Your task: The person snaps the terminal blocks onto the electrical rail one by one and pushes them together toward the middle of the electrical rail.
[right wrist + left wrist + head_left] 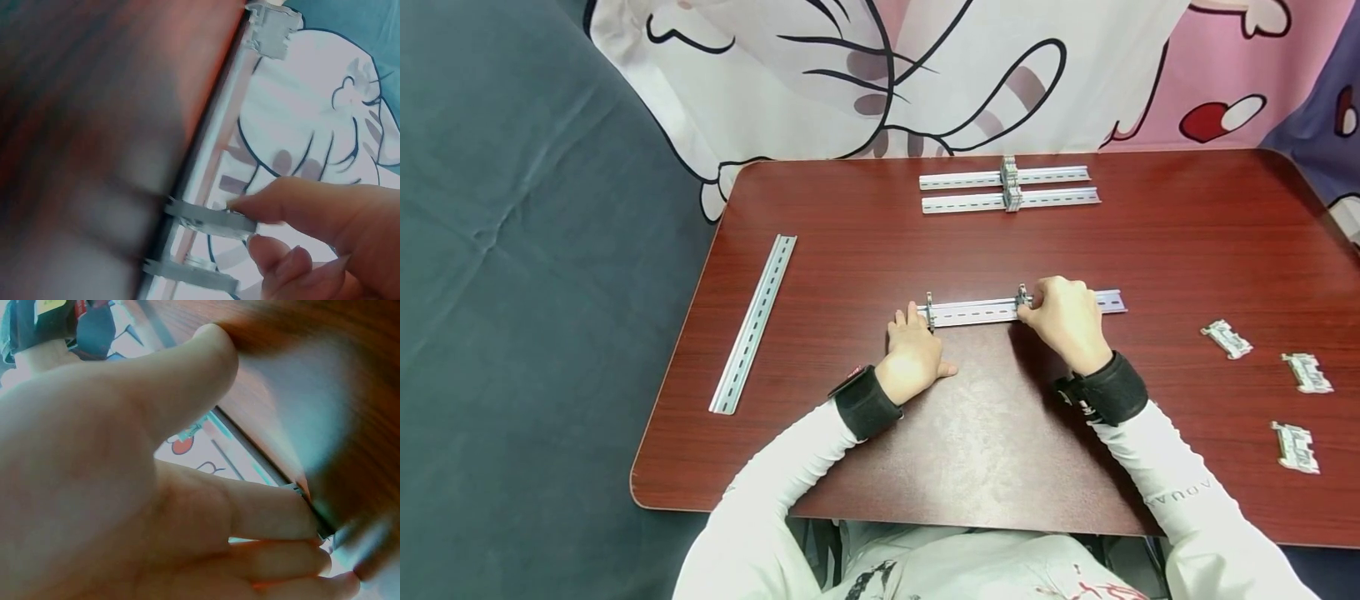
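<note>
A slotted metal DIN rail (973, 313) lies across the middle of the table. My left hand (913, 354) rests at its left end with fingers extended and thumb out to the side, beside a thin grey terminal block (929, 313) seated on the rail. Farther right along the rail, my right hand (1067, 321) pinches a grey terminal block (212, 220) between thumb and fingertips. Close by on the same rail, the right wrist view has a second grey terminal block (194, 275). The left palm (112, 456) fills much of the left wrist view and holds nothing.
At the back, two parallel rails (962, 204) carry a cluster of terminal blocks (1011, 187). Another bare rail (752, 325) lies slanted at the left. Three loose terminal blocks lie at the right, one nearest the front (1296, 448). A patterned cloth (820, 92) hangs behind the table.
</note>
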The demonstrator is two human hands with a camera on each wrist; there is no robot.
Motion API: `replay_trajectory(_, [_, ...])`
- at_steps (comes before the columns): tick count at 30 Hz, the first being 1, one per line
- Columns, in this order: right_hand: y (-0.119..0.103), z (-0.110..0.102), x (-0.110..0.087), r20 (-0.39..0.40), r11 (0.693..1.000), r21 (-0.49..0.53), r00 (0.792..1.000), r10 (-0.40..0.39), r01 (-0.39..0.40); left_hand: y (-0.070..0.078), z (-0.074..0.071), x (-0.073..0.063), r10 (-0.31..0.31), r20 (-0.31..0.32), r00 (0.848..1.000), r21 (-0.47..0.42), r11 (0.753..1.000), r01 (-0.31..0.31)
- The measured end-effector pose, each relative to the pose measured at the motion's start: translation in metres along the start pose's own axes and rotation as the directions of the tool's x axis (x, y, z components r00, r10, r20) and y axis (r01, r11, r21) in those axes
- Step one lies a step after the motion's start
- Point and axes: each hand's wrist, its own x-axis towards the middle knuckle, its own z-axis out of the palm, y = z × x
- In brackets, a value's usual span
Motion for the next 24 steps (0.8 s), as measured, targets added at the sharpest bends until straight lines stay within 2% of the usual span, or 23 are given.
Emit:
replay_trajectory(2, [0.001,-0.006,-0.001,-0.021,1.0,0.015,1.0,0.011,-0.01,0.0,0.0,0.0,0.002,-0.008,1.0,-0.003,1.0,-0.002])
replay_trajectory(5, [0.006,-0.018,-0.001,-0.024,0.997,0.017,0.997,0.076,-0.075,0.001,0.001,0.001,0.004,-0.012,1.0,-0.009,1.0,-0.004])
replay_trajectory(7, [0.011,-0.024,-0.001,0.012,0.993,0.003,0.993,0.12,-0.12,0.001,0.001,0.001,0.004,-0.013,1.0,-0.011,1.0,-0.005])
replay_trajectory(9, [0.017,-0.027,0.0,0.084,0.989,-0.023,0.985,0.15,-0.148,0.001,0.001,0.001,0.006,-0.011,1.0,-0.013,1.0,-0.006])
replay_trajectory(12, [0.023,-0.027,0.001,0.193,0.994,-0.041,0.975,0.107,-0.101,0.0,0.001,0.001,0.013,-0.016,1.0,-0.01,1.0,-0.014])
replay_trajectory(17, [0.024,-0.025,0.004,0.324,1.0,0.009,0.946,0.021,-0.026,0.0,0.002,0.002,0.024,-0.025,0.999,0.002,1.0,-0.024])
replay_trajectory(20, [0.022,-0.023,0.004,0.345,1.0,0.024,0.939,0.0,-0.009,-0.001,0.002,0.003,0.026,-0.022,0.999,0.01,1.0,-0.025])
replay_trajectory(24, [0.02,-0.02,0.004,0.31,0.999,0.017,0.95,-0.034,0.03,-0.002,0.002,0.003,0.03,-0.008,1.0,0.015,0.999,-0.03])
